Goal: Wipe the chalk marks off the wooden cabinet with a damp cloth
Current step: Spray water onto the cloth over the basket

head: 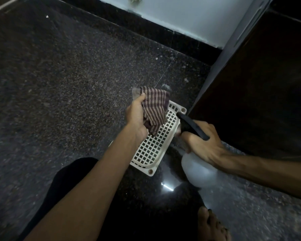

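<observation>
The left grip [136, 117] is closed on the cloth [155, 108]: thumb on the top edge, fingers curled behind, the cloth bunched and hanging down from the palm. It is held in the air over the far end of the basket [153, 150], left of the cabinet [259, 84] and apart from it. The right grip [203, 145] is closed round the neck of the bottle [198, 168], fingers wrapped under the black spray head [191, 126]. The tip of the spray head points at the cloth's lower right edge and is near it; cannot tell if they touch. The cloth sits between the left grip and the spray head.

Look of the cloth: striped in dark maroon-brown and pale bands, crumpled, stripes running diagonally. Wet or dry: cannot tell.

The bottle is translucent white, tilted, blurred. The basket is white plastic with a square-grid bottom and round holes at the corners, flat on the floor [59, 84]. The floor is dark speckled stone, glossy. The cabinet is dark brown wood, its face in shadow, too dark to read. Pale wall [198, 20] behind, black skirting [163, 32]. Bare foot [210, 225] at the bottom edge, black-clad knee [73, 180] at lower left.
</observation>
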Tool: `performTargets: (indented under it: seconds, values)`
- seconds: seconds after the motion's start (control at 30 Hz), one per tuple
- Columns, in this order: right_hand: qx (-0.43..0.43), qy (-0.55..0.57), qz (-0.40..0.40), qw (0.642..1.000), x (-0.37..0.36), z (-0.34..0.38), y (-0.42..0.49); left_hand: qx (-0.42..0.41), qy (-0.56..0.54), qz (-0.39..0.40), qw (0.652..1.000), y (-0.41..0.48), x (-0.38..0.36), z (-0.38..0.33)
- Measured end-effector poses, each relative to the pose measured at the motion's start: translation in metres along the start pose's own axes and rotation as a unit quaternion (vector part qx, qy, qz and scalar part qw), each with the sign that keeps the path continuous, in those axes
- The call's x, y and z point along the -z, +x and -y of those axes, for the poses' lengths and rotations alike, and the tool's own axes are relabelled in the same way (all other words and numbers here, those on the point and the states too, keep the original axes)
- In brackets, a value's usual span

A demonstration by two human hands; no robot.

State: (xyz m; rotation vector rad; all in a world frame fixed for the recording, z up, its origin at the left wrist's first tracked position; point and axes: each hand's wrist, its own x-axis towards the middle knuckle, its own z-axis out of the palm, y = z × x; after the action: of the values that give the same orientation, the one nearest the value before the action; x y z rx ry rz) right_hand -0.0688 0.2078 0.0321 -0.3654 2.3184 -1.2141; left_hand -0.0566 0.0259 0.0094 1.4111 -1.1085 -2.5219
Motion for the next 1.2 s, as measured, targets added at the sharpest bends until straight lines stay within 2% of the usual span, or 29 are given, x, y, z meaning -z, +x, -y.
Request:
performTargets:
  seconds: [0.1,0.23,0.33,0.47,0.6,0.77,0.87,1.03,1.13,1.2]
  values:
    - [0.076,0.043,-0.038,0.995,-0.003,0.012,0.011,-0.038,-0.008,-0.025,0.999,0.001,0.010,-0.016]
    - [0.122,0.065,-0.074,0.988,-0.014,0.027,0.036,-0.063,-0.018,-0.039,0.997,-0.001,0.023,-0.034]
    - [0.161,0.056,-0.072,0.983,-0.026,0.031,0.048,-0.068,-0.029,-0.041,0.996,-0.004,0.031,-0.043]
    - [0.262,0.030,-0.068,0.962,-0.047,0.029,0.057,-0.080,-0.040,-0.046,0.995,-0.011,0.038,-0.050]
    - [0.235,0.059,-0.120,0.963,-0.059,0.026,0.079,-0.082,-0.025,-0.050,0.995,-0.016,0.044,-0.053]
    - [0.265,0.063,-0.111,0.956,-0.067,0.008,0.091,-0.077,-0.026,-0.049,0.995,-0.018,0.053,-0.054]
    - [0.266,0.051,-0.133,0.953,-0.066,0.000,0.096,-0.074,-0.012,-0.051,0.996,-0.019,0.056,-0.054]
    - [0.232,-0.041,-0.044,0.971,-0.048,-0.017,0.104,-0.134,-0.033,-0.090,0.986,-0.022,0.041,-0.047]
    - [0.157,-0.098,0.027,0.982,-0.031,-0.030,0.096,-0.158,-0.069,-0.107,0.979,-0.025,0.023,-0.045]
    - [0.097,-0.097,0.001,0.991,-0.020,-0.030,0.083,-0.176,-0.100,-0.101,0.974,-0.029,0.010,-0.047]
